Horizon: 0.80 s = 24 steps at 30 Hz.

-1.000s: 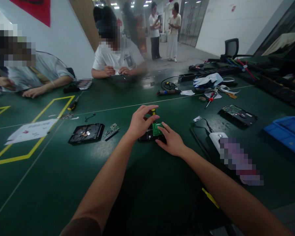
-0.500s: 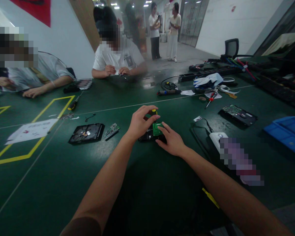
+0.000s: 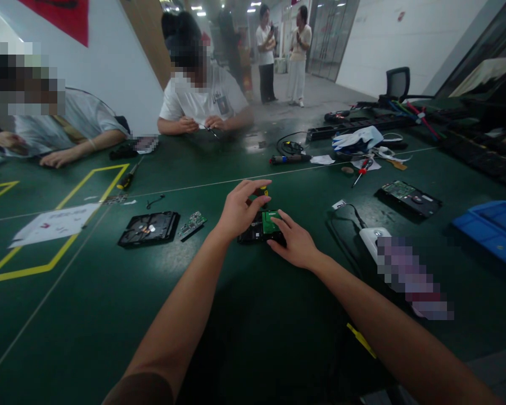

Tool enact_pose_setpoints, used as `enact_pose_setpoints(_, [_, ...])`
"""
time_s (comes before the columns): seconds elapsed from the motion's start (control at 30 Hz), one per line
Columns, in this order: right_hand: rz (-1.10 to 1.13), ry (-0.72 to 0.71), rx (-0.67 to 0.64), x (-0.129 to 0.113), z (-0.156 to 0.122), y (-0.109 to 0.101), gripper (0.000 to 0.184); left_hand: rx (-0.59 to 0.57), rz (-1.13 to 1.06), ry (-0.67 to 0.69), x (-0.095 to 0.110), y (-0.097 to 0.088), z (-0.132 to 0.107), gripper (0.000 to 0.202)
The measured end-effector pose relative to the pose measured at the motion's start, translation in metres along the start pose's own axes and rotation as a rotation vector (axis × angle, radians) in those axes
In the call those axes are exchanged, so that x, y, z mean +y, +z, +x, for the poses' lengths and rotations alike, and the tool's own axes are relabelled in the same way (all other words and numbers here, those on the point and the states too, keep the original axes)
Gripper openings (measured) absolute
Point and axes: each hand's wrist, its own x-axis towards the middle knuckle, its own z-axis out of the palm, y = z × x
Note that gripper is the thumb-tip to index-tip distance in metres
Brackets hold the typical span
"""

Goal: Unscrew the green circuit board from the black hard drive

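Observation:
A black hard drive (image 3: 253,232) with a green circuit board (image 3: 269,221) lies on the green table (image 3: 109,304) in front of me. My left hand (image 3: 238,210) is closed round a screwdriver with a yellow and black handle (image 3: 260,192), held upright over the drive. My right hand (image 3: 294,243) rests on the drive's near right side, fingers pressing on the board's edge and holding it still.
An opened drive (image 3: 148,228) and a loose circuit board (image 3: 192,223) lie to the left. Another drive (image 3: 408,197), a white device with a cable (image 3: 373,236) and blue trays (image 3: 491,228) are to the right. Two people sit across the table; two stand far behind.
My left hand's fingers have shifted slightly round the screwdriver handle. The drive and my right hand have stayed in place.

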Motion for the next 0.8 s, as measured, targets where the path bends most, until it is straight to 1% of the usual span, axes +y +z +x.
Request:
enact_pose_setpoints(0.1, [0.006, -0.008, 0.004, 0.0001, 0.0000, 0.0004, 0.067, 0.042, 0.052, -0.001, 0.0049, -0.0001, 0.0007, 0.030])
enact_pose_setpoints(0.17, [0.009, -0.013, 0.011, 0.0002, 0.0000, 0.0007, 0.067, 0.032, 0.042, 0.012, 0.0076, 0.0003, 0.0005, 0.031])
enact_pose_setpoints(0.23, [0.010, -0.011, 0.017, 0.0003, -0.0001, 0.0011, 0.067, -0.003, 0.013, 0.024, 0.0086, 0.0010, -0.0002, 0.035])
enact_pose_setpoints(0.3, [0.010, -0.010, 0.019, 0.0003, -0.0001, 0.0015, 0.067, -0.028, -0.014, 0.026, 0.0081, 0.0017, -0.0010, 0.038])
enact_pose_setpoints(0.4, [0.007, -0.007, 0.016, 0.0002, -0.0002, 0.0017, 0.066, -0.006, 0.001, 0.021, 0.0059, 0.0021, -0.0013, 0.037])
enact_pose_setpoints(0.57, [-0.005, -0.001, 0.021, -0.0004, -0.0005, 0.0013, 0.065, 0.015, 0.053, 0.062, 0.0041, 0.0002, 0.0001, 0.032])
enact_pose_setpoints(0.73, [-0.004, -0.005, 0.017, -0.0006, -0.0006, 0.0004, 0.065, -0.063, 0.009, 0.037, 0.0059, -0.0008, -0.0010, 0.043])
enact_pose_setpoints(0.8, [-0.007, -0.007, 0.018, -0.0006, -0.0006, 0.0004, 0.065, -0.073, -0.001, 0.032, 0.0061, -0.0004, -0.0014, 0.046])
